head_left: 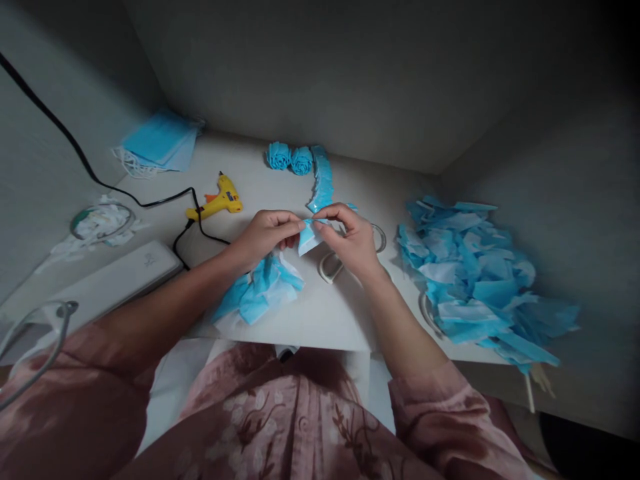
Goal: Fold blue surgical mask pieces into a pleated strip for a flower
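Between my two hands is a small folded piece of blue and white mask fabric (309,239), held up over the table. My left hand (270,233) pinches its left edge. The fingers of my right hand (349,239) close on its upper right side. Under my left wrist lies a loose bunch of blue and white fabric pieces (263,290). Scissors (330,268) rest partly hidden beneath my right hand. Just beyond the hands is a pleated blue strip (321,179), beside two rolled blue fabric roses (290,159).
A yellow glue gun (220,200) with a black cord lies at the left. Behind it sits a stack of blue face masks (160,143). A white power bank-like box (120,280) and white scraps (105,223) are further left. A large heap of blue scraps (470,267) covers the right side.
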A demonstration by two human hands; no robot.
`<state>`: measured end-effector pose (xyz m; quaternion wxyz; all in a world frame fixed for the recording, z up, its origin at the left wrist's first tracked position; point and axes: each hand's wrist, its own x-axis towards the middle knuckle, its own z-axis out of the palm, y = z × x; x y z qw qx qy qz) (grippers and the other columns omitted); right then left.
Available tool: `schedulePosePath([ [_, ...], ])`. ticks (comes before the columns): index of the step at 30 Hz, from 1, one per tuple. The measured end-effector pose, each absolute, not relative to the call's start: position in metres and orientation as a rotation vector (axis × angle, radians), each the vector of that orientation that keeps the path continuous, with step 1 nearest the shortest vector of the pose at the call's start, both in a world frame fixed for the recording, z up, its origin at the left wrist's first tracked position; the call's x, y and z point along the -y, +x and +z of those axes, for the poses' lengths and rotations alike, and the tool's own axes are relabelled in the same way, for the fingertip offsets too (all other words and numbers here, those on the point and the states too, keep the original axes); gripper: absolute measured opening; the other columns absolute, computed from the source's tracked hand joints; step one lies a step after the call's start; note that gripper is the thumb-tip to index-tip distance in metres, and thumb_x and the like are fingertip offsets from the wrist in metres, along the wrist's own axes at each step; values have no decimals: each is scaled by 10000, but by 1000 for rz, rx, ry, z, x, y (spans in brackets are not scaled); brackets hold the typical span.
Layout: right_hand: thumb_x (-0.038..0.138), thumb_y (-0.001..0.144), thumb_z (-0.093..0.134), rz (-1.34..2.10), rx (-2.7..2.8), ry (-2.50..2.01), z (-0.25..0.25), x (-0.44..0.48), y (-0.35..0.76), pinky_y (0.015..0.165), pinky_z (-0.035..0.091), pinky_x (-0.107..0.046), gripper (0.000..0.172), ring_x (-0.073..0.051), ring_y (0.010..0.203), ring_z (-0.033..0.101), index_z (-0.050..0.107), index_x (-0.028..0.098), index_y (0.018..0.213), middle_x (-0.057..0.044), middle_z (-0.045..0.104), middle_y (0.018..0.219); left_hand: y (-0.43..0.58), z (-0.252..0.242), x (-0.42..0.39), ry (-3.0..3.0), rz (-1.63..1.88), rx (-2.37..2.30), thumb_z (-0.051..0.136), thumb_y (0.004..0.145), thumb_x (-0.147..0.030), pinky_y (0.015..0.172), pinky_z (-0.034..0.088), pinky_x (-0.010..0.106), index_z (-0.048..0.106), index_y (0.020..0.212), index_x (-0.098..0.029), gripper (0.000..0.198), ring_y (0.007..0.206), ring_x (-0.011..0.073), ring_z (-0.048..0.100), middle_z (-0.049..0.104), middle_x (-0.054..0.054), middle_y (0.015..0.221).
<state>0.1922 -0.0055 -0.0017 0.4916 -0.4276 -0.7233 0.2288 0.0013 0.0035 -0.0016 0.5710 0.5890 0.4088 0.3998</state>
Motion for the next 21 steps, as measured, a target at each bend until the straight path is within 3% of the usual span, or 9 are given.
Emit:
schedulePosePath([
  [10,87,840,594,417,1886,-906,-5,3,195,977,513,-390,249,-192,1023,694,748,260,933,-10,771,1007,1,0,-3,1345,967,-909,713,787,-413,540,366,218,632,666,-158,293,533,74,483,576,-21,581],
  [21,91,839,556,411,1908,-901,-4,4,194,990,515,-407,289,-198,1031,694,759,272,938,-9,775,1015,0,-1,-4,1351,973,-910,707,805,-444,547,373,222,644,692,-165,307,540,79,481,572,-24,593],
])
